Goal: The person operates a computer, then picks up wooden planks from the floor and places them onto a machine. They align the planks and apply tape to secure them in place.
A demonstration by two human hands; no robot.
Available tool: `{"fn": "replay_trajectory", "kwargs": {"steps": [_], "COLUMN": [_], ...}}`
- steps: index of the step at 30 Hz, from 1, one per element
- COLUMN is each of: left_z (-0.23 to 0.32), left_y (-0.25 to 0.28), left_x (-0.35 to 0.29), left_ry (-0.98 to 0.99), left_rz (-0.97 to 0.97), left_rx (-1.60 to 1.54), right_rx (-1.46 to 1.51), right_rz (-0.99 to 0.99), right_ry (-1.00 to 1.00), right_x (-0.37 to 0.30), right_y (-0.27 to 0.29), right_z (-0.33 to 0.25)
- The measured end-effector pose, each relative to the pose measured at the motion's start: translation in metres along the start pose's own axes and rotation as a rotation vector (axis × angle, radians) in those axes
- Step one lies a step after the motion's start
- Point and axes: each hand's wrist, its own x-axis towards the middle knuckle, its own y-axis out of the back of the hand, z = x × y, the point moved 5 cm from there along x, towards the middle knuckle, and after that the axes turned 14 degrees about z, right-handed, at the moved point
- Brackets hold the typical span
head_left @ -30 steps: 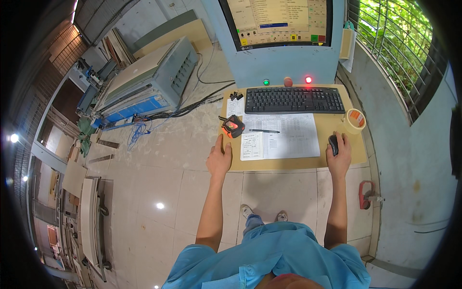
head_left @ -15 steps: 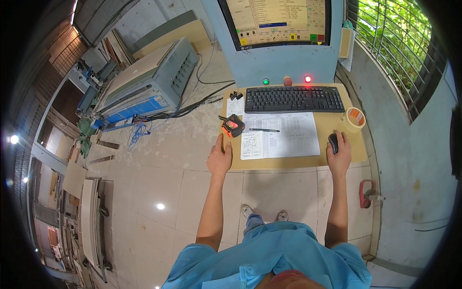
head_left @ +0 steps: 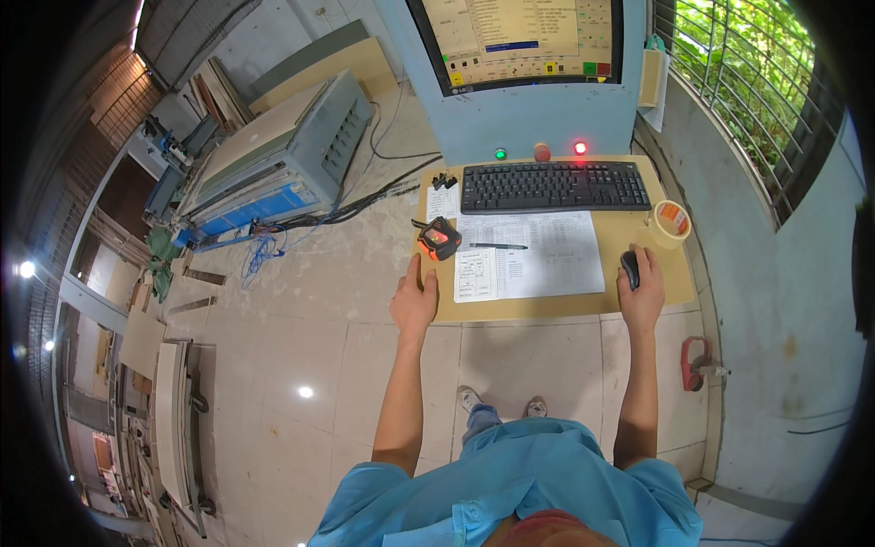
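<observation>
My right hand rests over a black computer mouse at the right side of a tan desk board. My left hand lies at the board's left edge, holding nothing, thumb and index finger apart; its other fingers are partly hidden. Just beyond it sits an orange and black tape measure. Printed sheets lie between my hands, with a black pen across them. Behind the papers is a black keyboard. A roll of tape stands beyond the mouse.
A blue cabinet with a monitor and lit buttons rises behind the desk. Black clips lie left of the keyboard. A large flat-bed machine and loose cables occupy the left floor. A barred window is at right.
The view has shifted very slightly. Both hands stay in place, the right still on the mouse.
</observation>
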Motion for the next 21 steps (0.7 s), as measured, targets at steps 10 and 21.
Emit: {"fn": "replay_trajectory", "kwargs": {"steps": [10,21], "left_z": [0.0005,-0.0016], "left_y": [0.0000,-0.0030], "left_x": [0.0000,0.0000], "left_ry": [-0.010,-0.007], "left_rz": [0.022,0.025], "left_rx": [-0.009,-0.019], "right_rx": [0.006,0.002], "right_rz": [-0.006,0.023], "right_ry": [0.000,-0.021], "right_x": [-0.0004,-0.0012], "right_y": [-0.0006,-0.0005], "right_z": [0.0008,0.0019]}}
